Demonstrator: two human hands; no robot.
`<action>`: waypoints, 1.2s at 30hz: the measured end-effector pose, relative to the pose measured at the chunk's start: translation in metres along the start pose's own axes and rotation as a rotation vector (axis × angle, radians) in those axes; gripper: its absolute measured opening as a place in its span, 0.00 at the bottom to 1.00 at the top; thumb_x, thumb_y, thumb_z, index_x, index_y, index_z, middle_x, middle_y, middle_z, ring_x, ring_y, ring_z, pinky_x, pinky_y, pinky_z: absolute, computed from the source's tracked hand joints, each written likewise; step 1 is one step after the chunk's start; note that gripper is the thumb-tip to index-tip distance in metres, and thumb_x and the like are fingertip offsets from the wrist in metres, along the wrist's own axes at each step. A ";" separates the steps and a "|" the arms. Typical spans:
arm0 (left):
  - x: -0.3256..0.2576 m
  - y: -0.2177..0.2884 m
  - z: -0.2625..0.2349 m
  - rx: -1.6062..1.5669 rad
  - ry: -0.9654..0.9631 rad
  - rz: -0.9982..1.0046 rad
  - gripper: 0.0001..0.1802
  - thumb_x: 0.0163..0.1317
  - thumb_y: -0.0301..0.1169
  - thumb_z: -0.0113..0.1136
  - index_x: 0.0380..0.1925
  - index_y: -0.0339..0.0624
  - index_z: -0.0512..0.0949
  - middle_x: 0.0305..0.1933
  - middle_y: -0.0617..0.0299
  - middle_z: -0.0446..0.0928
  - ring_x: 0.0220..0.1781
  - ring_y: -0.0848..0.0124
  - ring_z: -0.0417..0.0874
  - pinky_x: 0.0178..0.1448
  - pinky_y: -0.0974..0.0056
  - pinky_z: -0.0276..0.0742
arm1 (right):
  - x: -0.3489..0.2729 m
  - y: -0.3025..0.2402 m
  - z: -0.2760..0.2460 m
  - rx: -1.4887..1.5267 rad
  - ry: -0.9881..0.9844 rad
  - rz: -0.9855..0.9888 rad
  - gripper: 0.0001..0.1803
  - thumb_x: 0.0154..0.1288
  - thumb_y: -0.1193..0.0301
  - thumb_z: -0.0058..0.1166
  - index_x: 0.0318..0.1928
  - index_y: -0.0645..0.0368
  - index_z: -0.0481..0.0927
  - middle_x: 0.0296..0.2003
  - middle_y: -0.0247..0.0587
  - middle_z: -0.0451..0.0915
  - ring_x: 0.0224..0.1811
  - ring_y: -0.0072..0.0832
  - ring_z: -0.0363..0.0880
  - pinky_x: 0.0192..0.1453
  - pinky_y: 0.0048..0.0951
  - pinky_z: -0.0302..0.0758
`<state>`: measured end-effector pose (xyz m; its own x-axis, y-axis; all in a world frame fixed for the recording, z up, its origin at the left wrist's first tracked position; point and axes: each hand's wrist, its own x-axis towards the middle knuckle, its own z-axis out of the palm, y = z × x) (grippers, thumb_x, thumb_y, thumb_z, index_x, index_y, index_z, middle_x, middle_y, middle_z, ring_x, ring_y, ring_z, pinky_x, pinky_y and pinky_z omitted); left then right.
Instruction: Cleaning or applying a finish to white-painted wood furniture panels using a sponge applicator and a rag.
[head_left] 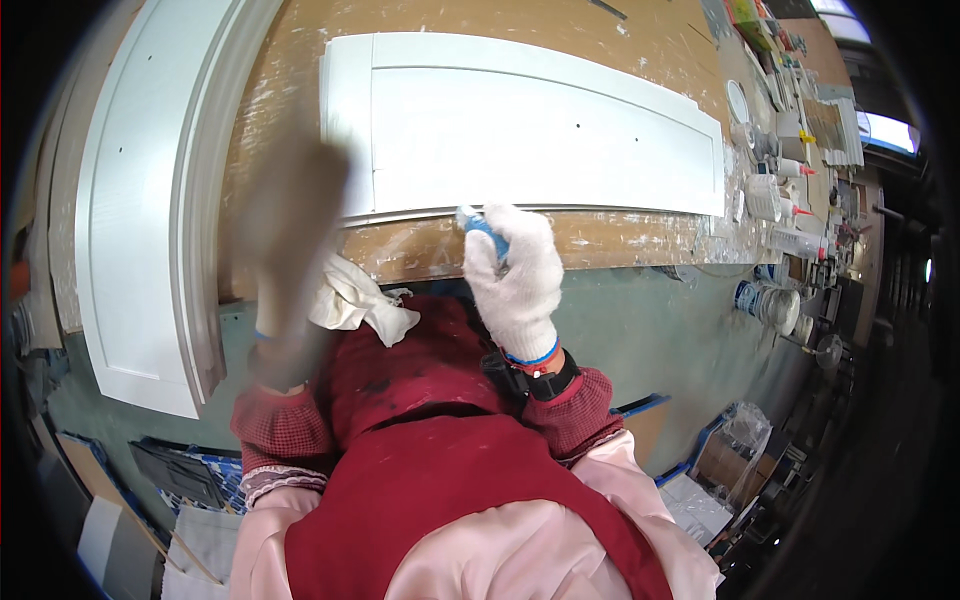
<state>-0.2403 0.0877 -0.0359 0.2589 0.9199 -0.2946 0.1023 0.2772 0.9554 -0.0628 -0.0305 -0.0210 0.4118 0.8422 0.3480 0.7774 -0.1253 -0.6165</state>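
A white framed panel (500, 130) lies on the brown workbench in front of me, with two small dark dots on its face. At its near edge, my right hand (515, 265), in a white knit glove, is closed around a small blue object (487, 236) with a pale tip. The glove hides most of that object, so its kind is unclear. My left hand (295, 205) is heavily smeared by motion over the panel's left end; its fingers cannot be made out. Below it, a crumpled white cloth (365, 300) hangs at the bench edge; whether the left hand holds it is unclear.
Several white panels (140, 200) are stacked along the left side, jutting past the bench's near edge. Glue bottles (790, 168), a clear plastic container (763, 197) and other small tools crowd the bench's right end. A clear jar (775, 303) stands beyond the bench corner.
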 end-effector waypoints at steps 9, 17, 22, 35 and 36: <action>-0.016 0.024 0.008 0.229 0.015 -0.019 0.28 0.66 0.37 0.58 0.58 0.25 0.71 0.55 0.47 0.76 0.56 0.65 0.76 0.61 0.64 0.69 | 0.010 0.021 -0.022 -0.127 0.076 0.191 0.14 0.58 0.74 0.59 0.45 0.62 0.77 0.42 0.47 0.80 0.42 0.33 0.81 0.48 0.31 0.77; -0.018 0.019 0.006 0.239 0.021 -0.011 0.28 0.66 0.38 0.58 0.58 0.26 0.71 0.55 0.48 0.76 0.56 0.65 0.76 0.61 0.64 0.69 | 0.009 0.039 -0.032 -0.042 0.168 0.103 0.12 0.58 0.74 0.59 0.43 0.58 0.78 0.35 0.44 0.77 0.35 0.34 0.78 0.41 0.32 0.76; -0.013 0.013 0.003 0.245 0.013 0.005 0.28 0.66 0.38 0.58 0.58 0.26 0.71 0.55 0.49 0.77 0.56 0.66 0.76 0.61 0.65 0.69 | 0.009 0.034 -0.029 -0.128 0.126 0.154 0.12 0.57 0.73 0.60 0.43 0.58 0.78 0.36 0.45 0.77 0.35 0.36 0.79 0.41 0.33 0.76; 0.002 -0.003 -0.002 0.011 -0.015 0.053 0.26 0.66 0.36 0.57 0.57 0.25 0.71 0.53 0.52 0.77 0.53 0.68 0.76 0.58 0.66 0.70 | 0.005 0.059 -0.033 -0.137 0.291 0.144 0.12 0.56 0.76 0.60 0.42 0.58 0.78 0.37 0.43 0.78 0.37 0.36 0.79 0.43 0.33 0.76; 0.003 -0.003 -0.002 0.017 0.001 0.050 0.26 0.66 0.36 0.57 0.57 0.25 0.71 0.53 0.52 0.77 0.53 0.68 0.76 0.58 0.66 0.70 | 0.005 0.057 -0.036 -0.118 0.297 0.159 0.12 0.56 0.77 0.60 0.42 0.59 0.78 0.37 0.43 0.79 0.37 0.35 0.79 0.44 0.33 0.76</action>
<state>-0.2419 0.0900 -0.0397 0.2629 0.9329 -0.2464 0.1057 0.2260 0.9684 0.0006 -0.0525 -0.0290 0.6387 0.6205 0.4549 0.7348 -0.3168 -0.5997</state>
